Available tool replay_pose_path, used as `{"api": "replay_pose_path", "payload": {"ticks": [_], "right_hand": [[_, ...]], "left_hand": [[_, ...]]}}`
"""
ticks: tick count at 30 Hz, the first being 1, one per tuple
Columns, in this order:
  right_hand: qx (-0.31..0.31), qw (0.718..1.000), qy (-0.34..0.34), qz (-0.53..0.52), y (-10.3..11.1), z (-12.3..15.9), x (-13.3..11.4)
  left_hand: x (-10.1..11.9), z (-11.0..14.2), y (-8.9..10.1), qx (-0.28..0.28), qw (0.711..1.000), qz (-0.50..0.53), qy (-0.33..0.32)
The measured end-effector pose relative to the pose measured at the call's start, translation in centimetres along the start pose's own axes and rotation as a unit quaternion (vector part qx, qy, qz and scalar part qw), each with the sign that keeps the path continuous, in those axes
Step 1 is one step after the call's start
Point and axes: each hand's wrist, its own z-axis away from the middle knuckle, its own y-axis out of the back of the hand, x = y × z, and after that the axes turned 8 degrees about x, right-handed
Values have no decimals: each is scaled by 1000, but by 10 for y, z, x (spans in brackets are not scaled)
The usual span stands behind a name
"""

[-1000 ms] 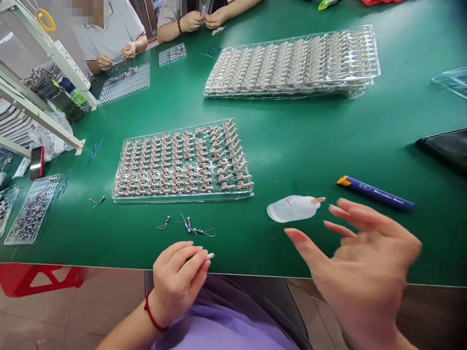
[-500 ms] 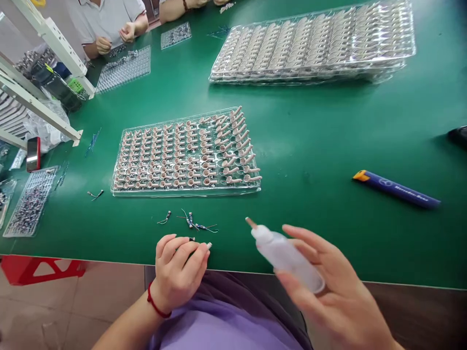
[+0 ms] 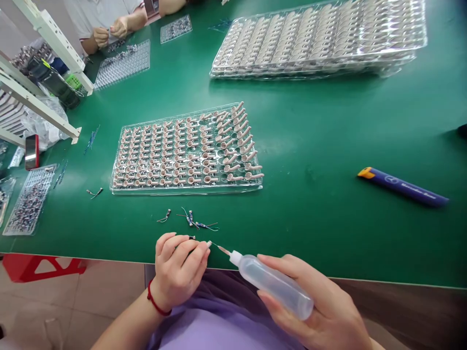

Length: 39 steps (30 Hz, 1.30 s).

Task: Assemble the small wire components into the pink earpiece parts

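Observation:
My left hand [image 3: 180,265], with a red cord at the wrist, pinches a small white-tipped part [image 3: 209,244] between thumb and forefinger. A dark end of a small component [image 3: 192,237] pokes out beside its fingers. My right hand [image 3: 310,296] is wrapped round a translucent squeeze bottle [image 3: 275,284]. The bottle tilts to the left, and its thin needle tip [image 3: 223,250] reaches up to the white-tipped part; whether they touch I cannot tell. Just beyond my left hand lie several small wired components [image 3: 190,218] on the green table.
A clear tray [image 3: 186,191] of beige earphone-like shells stands mid-table. Behind it is a stack of filled trays [image 3: 317,73]. A blue and yellow cutter-like tool [image 3: 403,187] lies right. Left are a tray of small parts [image 3: 31,201], a phone [image 3: 31,152] and a white frame [image 3: 58,41]. A co-worker's hands [image 3: 109,33] work at the far left.
My right hand has brought the bottle left and down, so its needle tip is now at the part in my left hand. My left hand has stayed in place.

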Motion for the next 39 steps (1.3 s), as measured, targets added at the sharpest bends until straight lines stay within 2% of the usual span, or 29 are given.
{"api": "replay_pose_path", "payload": {"ticks": [26,29,33,36,38,39], "right_hand": [[-18,1000,-17,-8,1,-1,-3],[0,999,-35,-9,6,1,-3],[43,992,-119,-18,9,-5,-2],[79,983,-157,-55,7,-22,1],[91,983,-150,-45,5,-36,5],[91,986,-141,-16,4,-41,8]], "left_hand": [[0,3,1,-5,1000,-2,7],[-1,2,0,-2,1000,-7,4],[1,-3,4,2,1000,9,6],[8,-5,15,-1,997,71,43],[16,-3,25,-28,981,159,104],[19,-1,30,-51,964,212,153]]}}
